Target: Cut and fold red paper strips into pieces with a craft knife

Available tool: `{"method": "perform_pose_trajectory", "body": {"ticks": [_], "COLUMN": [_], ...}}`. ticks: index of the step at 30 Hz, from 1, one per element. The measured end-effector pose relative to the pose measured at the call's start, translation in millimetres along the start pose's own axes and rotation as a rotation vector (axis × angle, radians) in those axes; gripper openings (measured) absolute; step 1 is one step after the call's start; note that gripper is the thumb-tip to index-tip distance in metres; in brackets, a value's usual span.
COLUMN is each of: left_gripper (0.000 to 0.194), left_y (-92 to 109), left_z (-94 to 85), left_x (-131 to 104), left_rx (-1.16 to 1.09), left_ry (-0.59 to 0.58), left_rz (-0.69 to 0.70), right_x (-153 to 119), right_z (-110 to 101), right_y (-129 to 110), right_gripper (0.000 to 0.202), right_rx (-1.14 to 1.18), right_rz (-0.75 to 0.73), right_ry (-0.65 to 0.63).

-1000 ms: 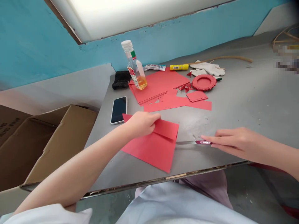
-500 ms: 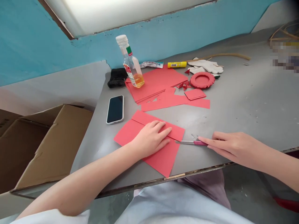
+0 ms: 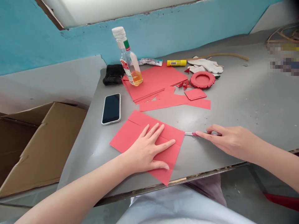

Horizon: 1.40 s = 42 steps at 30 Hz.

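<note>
My left hand (image 3: 148, 152) lies flat with spread fingers on a red paper sheet (image 3: 123, 135) near the table's front edge. A fold or cut line runs across the sheet and passes under the fingers. My right hand (image 3: 230, 140) grips a slim knife (image 3: 194, 134) by its pink handle. The silver blade points left and meets the sheet's right corner. Whether the blade's tip is tucked under or between the paper layers, I cannot tell.
Behind the sheet are red paper strips (image 3: 163, 104), a stack of red paper (image 3: 149, 82), a ridged red paper ring (image 3: 202, 80), a glue stick (image 3: 177, 63) and white gloves (image 3: 205, 66). A bottle (image 3: 130, 65) and phone (image 3: 111, 109) stand left, beyond them a cardboard box (image 3: 46, 146).
My left hand has spread its fingers and thumb over the sheet, and the flap now lies flatter. My right hand has moved the knife slightly up, to the sheet's corner.
</note>
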<state>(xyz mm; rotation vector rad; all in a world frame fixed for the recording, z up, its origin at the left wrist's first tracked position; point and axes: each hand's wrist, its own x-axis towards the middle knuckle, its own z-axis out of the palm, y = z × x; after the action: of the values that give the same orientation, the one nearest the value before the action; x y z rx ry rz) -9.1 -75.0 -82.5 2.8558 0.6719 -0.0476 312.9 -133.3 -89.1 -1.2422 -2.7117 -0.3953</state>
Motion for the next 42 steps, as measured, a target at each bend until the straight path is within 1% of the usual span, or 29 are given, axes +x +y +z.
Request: {"method": "perform_pose_trajectory", "body": {"ticks": [4, 8, 11, 24, 30, 36, 42], "left_gripper": [0.076, 0.075, 0.075, 0.075, 0.074, 0.073, 0.07], "left_y": [0, 1, 1, 2, 3, 4, 4], "left_z": [0.4, 0.1, 0.6, 0.3, 0.2, 0.0, 0.5], "left_x": [0, 0, -1, 1, 0, 0, 0], "left_rx": [0.002, 0.001, -0.001, -0.007, -0.013, -0.034, -0.055], "left_ry": [0.014, 0.016, 0.021, 0.025, 0.04, 0.047, 0.053], "left_rz": [0.001, 0.004, 0.009, 0.007, 0.008, 0.0, -0.014], "right_x": [2, 4, 10, 43, 56, 72, 89], "right_z": [0, 1, 2, 17, 23, 27, 32], "right_y": [1, 1, 1, 2, -2, -4, -1], "right_gripper": [0.051, 0.051, 0.052, 0.05, 0.048, 0.046, 0.052], "right_rx": [-0.004, 0.006, -0.001, -0.015, -0.064, -0.071, -0.096], "right_rz": [-0.013, -0.029, -0.036, -0.083, -0.077, -0.104, -0.123], "right_ry": [-0.016, 0.006, -0.002, 0.038, 0.069, 0.102, 0.077]}}
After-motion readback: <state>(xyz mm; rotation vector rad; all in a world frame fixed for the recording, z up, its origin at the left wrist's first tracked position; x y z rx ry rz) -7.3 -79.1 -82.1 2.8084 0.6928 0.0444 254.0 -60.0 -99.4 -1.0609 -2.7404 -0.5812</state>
